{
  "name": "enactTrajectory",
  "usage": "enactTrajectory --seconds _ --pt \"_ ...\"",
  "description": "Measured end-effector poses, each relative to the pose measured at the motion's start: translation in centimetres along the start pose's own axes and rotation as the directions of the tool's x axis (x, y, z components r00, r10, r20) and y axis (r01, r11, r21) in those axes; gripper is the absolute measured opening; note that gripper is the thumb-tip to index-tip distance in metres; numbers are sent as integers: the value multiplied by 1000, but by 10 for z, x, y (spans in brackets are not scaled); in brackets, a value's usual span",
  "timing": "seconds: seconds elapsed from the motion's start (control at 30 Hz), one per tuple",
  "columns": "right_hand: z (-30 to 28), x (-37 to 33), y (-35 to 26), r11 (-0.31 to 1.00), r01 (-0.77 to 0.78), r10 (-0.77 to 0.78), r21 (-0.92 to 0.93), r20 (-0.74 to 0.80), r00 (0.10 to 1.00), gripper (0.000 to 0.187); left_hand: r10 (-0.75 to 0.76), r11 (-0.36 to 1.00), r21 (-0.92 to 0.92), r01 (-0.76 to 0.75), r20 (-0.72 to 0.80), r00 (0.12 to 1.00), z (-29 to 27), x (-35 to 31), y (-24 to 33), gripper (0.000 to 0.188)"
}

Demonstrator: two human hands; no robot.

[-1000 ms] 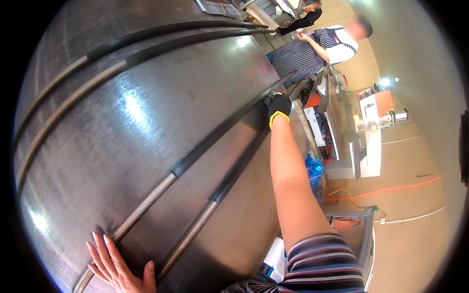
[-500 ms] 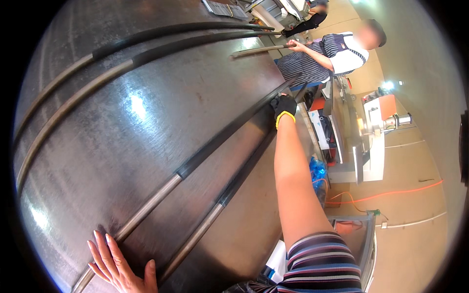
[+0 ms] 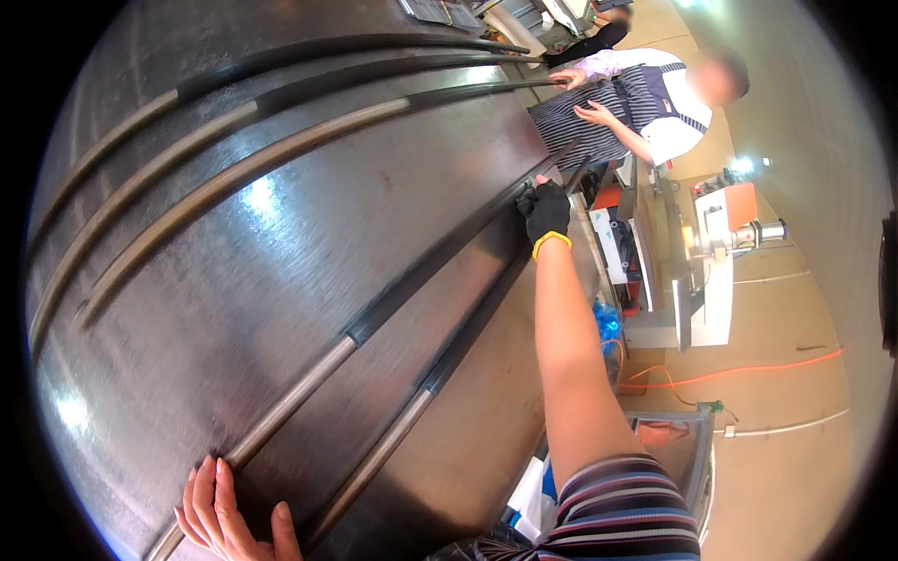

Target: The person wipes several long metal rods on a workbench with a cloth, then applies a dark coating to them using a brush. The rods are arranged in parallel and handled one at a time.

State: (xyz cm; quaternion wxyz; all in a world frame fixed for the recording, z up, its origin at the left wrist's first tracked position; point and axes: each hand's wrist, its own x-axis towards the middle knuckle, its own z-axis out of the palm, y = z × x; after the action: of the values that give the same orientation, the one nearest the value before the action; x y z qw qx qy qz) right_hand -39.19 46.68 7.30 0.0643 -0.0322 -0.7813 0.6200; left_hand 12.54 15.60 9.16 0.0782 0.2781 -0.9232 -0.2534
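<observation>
1. Black-sleeved rod (image 3: 374, 320): lies on the metal table (image 3: 309, 252), slanting from the table's near left toward its right edge. Bare metal at the near part, black cover on the far part.

2. Left hand (image 3: 229, 519): ungloved, at the table's near side. Fingers rest over the bare metal portion, thumb spread well apart from them; no wrapped grasp seen.

3. Right hand (image 3: 545, 210): black glove with yellow cuff, over the table near its right edge. Fingers bent at the sleeved portion; their undersides are hidden, so cannot tell whether they close around it.

4. Second rod (image 3: 393, 438): on the table, nearer its right edge than the first, also bare and black-covered; passes beneath or beside the glove, contact unclear.

5. Three similar rods (image 3: 323, 136): along the table's far left side. Their curve probably owes much to the lens.

6. Co-worker in a striped apron (image 3: 572, 131): standing at the table's far edge, one hand at the end of the nearest of those three rods.

7. Handling, judged: stiff lengthwise, moderately heavy if solid, lighter if tubular; not fragile. Bare metal looks smooth, likely slippery and apt to roll on the table; sleeve likely offers better grip, though it might slide.

8. Hold, judged: two well-separated points, one per portion, palm over the metal, fingers around the sleeve, limiting swing at the table's edges.
</observation>
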Motion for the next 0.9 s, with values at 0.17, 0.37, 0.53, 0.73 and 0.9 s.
enactTrajectory --seconds 0.17,0.37,0.53,0.73,0.9 --pt "13 -61 -19 994 70 -68 -81 31 997 22 12 998 -66 -12 6 1000 -6 2 -2 56" --pt "28 -145 -22 985 169 -168 24 -34 985 23 50 998 -55 -42 153 987 4 -16 -26 65" --pt "28 -132 -28 998 -5 7 -67 33 999 24 -48 999 34 42 201 978 -2 -5 2 72" --pt "48 -131 -29 994 -33 29 -107 -38 999 22 -10 1000 24 8 112 994 -2 0 3 80" --pt "44 -126 -25 932 87 -110 -351 -46 993 15 -72 997 5 73 201 977 -7 5 4 81"
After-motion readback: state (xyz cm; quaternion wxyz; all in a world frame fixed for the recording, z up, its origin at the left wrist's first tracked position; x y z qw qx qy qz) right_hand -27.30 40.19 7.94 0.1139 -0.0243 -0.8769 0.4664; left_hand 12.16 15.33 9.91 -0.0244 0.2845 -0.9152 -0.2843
